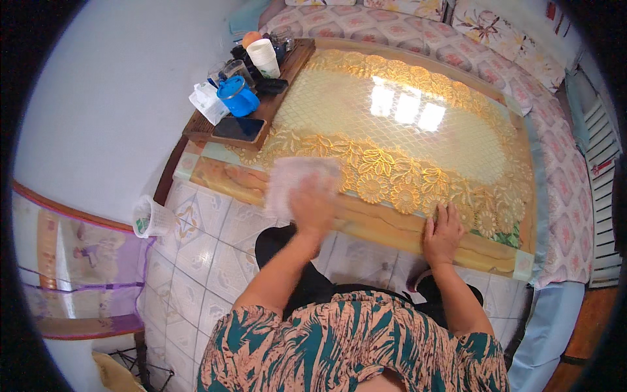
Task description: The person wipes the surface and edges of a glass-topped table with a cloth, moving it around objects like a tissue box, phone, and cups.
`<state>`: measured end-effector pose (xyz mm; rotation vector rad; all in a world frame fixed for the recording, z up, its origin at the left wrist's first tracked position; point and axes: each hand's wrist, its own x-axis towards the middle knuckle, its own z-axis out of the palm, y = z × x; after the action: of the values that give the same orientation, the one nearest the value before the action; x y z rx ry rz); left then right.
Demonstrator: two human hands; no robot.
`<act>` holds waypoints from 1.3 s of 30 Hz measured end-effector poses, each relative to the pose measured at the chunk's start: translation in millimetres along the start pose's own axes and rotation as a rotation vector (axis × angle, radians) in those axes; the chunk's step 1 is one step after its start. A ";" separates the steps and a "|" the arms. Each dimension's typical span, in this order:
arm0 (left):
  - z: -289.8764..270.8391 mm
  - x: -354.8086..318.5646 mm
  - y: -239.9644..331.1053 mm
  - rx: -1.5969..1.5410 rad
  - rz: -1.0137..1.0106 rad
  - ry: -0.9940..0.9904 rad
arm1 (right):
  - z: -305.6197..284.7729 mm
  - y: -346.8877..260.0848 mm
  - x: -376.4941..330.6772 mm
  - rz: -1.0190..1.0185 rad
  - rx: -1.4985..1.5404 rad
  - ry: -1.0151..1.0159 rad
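My left hand (313,206), smeared by motion, presses on a pale pinkish-white cloth (284,186). The cloth lies over the near edge of the table at left of centre, and part of it hangs past the rim. To the right, my right hand (444,235) rests on the near edge of the table with its fingers stretched out over the cover and nothing in them. The table (228,179) has a marbled yellow-brown border. A glossy cover with a gold flower-lace pattern (375,163) lies on it, reflecting bright window light.
On a dark wooden tray (297,59) at the table's far left stand a blue mug (238,97), stacked paper cups (263,57), a phone (239,129) and a tissue pack (208,103). A white wastebasket (153,217) is at left. A patterned sofa (562,189) bounds the back and right.
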<state>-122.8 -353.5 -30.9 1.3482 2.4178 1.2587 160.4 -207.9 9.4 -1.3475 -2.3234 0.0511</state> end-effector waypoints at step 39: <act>-180.8 42.5 -114.1 0.756 -0.219 -0.108 | 19.4 34.1 -0.8 -0.048 -0.088 -0.077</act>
<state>-304.6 -462.9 19.4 1.1664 2.9767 0.1926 180.8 -187.1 -16.9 -1.3527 -2.4476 -0.0151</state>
